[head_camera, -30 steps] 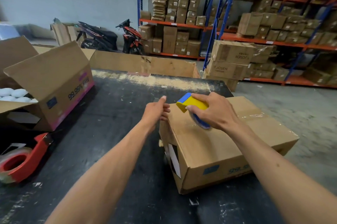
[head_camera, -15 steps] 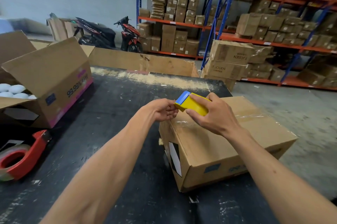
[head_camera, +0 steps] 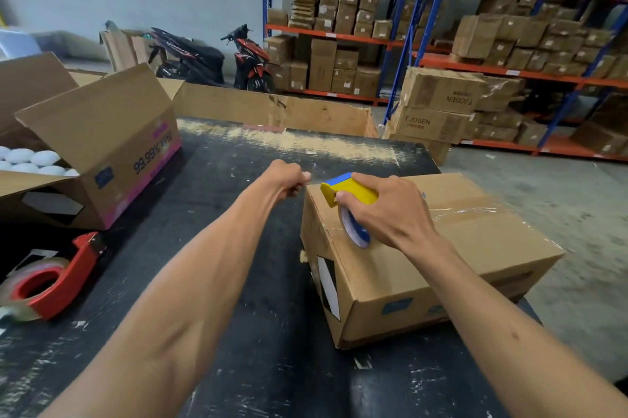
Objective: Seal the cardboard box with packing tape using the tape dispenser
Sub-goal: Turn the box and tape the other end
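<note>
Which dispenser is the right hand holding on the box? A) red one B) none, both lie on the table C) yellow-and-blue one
C: the right hand grips the yellow-and-blue dispenser on top of the closed cardboard box, while the red dispenser lies untouched on the black table at left.

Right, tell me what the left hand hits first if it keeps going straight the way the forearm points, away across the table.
Probably nothing on the table: the left hand, closed in a fist, points over bare black tabletop toward the low brown cardboard wall at its far edge. Depth is uncertain.
</note>
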A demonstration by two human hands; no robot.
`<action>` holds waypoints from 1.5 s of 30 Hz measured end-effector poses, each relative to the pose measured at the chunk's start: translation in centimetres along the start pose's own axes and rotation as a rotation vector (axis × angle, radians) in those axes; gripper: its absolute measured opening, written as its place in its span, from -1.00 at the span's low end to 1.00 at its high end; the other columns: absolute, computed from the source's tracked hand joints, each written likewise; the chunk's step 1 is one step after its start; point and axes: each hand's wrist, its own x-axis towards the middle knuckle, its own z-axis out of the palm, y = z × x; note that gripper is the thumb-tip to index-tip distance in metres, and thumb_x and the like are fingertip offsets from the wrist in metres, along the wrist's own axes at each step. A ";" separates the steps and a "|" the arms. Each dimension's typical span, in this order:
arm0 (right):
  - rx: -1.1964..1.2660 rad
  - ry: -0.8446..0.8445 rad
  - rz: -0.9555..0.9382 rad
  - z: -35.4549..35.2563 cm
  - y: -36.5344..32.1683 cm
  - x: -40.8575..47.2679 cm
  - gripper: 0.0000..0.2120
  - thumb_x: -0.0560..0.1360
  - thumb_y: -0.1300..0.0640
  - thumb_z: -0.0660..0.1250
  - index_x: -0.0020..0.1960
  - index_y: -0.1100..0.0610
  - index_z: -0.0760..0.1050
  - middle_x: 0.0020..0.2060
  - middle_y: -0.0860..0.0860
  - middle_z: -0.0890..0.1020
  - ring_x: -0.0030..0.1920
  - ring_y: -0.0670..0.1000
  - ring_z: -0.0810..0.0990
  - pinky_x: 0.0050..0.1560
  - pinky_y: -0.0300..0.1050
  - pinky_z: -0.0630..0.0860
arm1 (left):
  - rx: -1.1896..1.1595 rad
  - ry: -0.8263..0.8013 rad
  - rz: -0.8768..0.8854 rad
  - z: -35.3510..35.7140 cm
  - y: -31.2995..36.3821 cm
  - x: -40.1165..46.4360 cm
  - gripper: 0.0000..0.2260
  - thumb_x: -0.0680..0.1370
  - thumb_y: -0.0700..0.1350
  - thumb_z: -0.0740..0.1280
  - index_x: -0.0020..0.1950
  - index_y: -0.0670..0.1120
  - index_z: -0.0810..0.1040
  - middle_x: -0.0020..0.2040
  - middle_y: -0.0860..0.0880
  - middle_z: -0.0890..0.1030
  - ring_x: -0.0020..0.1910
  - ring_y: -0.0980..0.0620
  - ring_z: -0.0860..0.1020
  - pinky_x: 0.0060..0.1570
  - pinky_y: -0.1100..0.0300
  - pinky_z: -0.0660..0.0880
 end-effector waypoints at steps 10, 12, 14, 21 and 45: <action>-0.048 -0.083 0.075 -1.2 -3.1 -2.1 -0.53 0.50 -0.20 0.31 0.29 0.03 0.63 0.11 0.08 0.69 0.10 0.17 0.60 -0.02 0.00 0.50 | 0.191 0.024 -0.055 -0.4 -0.5 2.4 -0.86 0.56 -0.27 0.27 -0.08 -0.29 0.60 -0.38 -0.12 0.56 -0.51 0.06 0.39 -0.50 0.21 0.36; -0.084 -0.106 0.103 -0.5 -3.8 -2.0 -0.53 0.51 -0.19 0.30 0.25 0.07 0.63 0.11 0.13 0.68 0.10 0.21 0.59 -0.04 0.01 0.48 | 0.226 0.028 -0.054 0.1 -0.6 2.5 -0.86 0.55 -0.29 0.24 -0.13 -0.29 0.57 -0.39 -0.14 0.55 -0.52 0.06 0.37 -0.54 0.24 0.31; -0.108 -0.133 0.135 0.3 -4.5 -1.8 -0.51 0.50 -0.20 0.28 0.28 0.07 0.60 0.13 0.16 0.65 0.13 0.24 0.58 -0.04 0.00 0.45 | 0.236 0.024 -0.048 0.2 -0.5 2.8 -0.85 0.55 -0.29 0.23 -0.15 -0.28 0.56 -0.39 -0.14 0.53 -0.52 0.06 0.36 -0.55 0.25 0.28; -0.131 -0.189 0.172 1.6 -5.2 -1.1 -0.53 0.50 -0.19 0.26 0.27 0.05 0.60 0.11 0.18 0.64 0.13 0.25 0.57 -0.12 -0.04 0.33 | 0.262 0.024 -0.070 -0.2 -1.3 4.1 -0.88 0.54 -0.27 0.30 -0.19 -0.25 0.54 -0.39 -0.11 0.53 -0.51 0.05 0.37 -0.52 0.21 0.32; -0.082 -0.197 0.235 2.1 -4.5 -0.1 -0.56 0.48 -0.17 0.27 0.22 0.05 0.61 0.09 0.16 0.66 0.11 0.24 0.58 -0.12 -0.05 0.34 | 0.331 -0.321 0.435 2.7 -5.3 1.7 -0.52 0.69 0.19 -0.03 0.42 0.03 0.51 0.49 0.05 0.40 0.50 0.12 0.23 0.48 0.17 0.09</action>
